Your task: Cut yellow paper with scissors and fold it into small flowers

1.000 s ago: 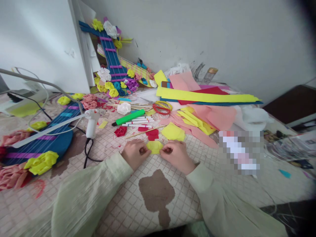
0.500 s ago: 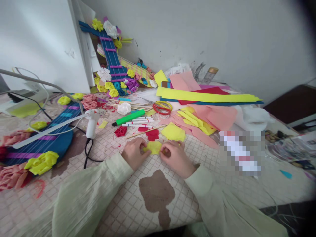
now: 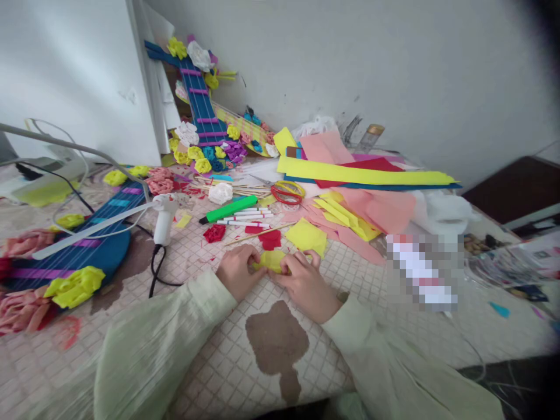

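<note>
Between left hand (image 3: 238,271) and right hand (image 3: 305,284): paper piece (image 3: 271,259). Behind, on table (image 3: 210,361): markers (image 3: 249,217); glue gun (image 3: 163,224) to their left; scissors (image 3: 280,190) behind markers, rightward; paper strip (image 3: 367,172) right of scissors, farther back.

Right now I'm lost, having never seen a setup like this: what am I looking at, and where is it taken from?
There is no robot here, just a person's bare left hand and right hand. Every picture comes from one camera worn on that person's head, looking forward and down. The fingers of both hands hold a small yellow piece, which looks like paper, just above the patterned tabletop. Beyond it lie a larger yellow sheet, markers and scissors. On the left are a white glue gun and a blue, guitar-like shape with paper-like flowers. The pixelated patch on the right is blurred out.
</note>
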`<state>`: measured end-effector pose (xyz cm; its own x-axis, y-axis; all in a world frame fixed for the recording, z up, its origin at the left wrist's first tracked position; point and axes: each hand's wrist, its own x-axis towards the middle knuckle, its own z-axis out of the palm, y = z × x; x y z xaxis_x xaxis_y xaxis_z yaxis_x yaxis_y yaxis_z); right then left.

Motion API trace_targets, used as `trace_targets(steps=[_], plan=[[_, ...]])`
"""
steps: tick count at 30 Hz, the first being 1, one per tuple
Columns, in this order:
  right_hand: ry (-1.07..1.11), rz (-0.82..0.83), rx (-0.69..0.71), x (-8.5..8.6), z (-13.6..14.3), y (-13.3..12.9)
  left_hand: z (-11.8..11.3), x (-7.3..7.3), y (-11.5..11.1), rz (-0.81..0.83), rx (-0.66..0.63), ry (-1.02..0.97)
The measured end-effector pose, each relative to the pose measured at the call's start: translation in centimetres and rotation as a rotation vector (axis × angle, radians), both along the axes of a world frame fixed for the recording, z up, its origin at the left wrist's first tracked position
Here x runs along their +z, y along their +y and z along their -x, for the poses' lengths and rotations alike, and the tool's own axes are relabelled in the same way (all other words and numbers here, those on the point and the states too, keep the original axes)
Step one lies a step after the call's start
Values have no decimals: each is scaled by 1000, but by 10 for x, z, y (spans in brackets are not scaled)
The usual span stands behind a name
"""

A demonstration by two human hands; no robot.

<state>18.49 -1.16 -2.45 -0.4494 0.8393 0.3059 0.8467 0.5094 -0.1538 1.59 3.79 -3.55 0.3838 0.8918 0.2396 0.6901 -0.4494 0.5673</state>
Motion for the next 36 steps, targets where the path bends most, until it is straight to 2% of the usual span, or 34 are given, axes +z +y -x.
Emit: trace_targets(steps=[15,23,31,36], plan=[[105,-10,-28,-1,-19,0,0,4,0,36,-6,18],[147,-10,-29,-1,-21,1,7,1,4,130,-75,-62],[204,0,-16,0,-20,1,7,5,6,183,-70,-90],[403,14,-27,2,-24,5,7,4,6,157,-63,-118]])
